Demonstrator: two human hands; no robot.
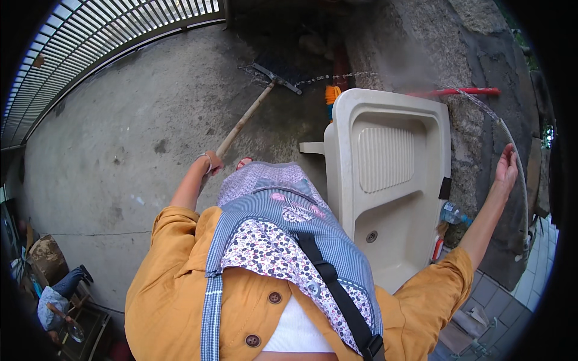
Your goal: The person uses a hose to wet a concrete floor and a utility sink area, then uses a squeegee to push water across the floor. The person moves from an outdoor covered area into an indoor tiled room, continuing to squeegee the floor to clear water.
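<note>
The left hand is closed around the long wooden handle of a push broom, whose dark head lies at 12 o'clock on the grey concrete floor. The right hand, at 3 o'clock, is half open and touches a pale flexible hose beside the beige stone wash sink.

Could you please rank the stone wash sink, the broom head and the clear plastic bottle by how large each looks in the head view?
1. Stone wash sink: by far the largest.
2. Broom head: a dark bar at the end of the broom's wooden handle, farther from the camera, so possibly understated.
3. Clear plastic bottle: smallest, partly hidden beside the sink.
</note>
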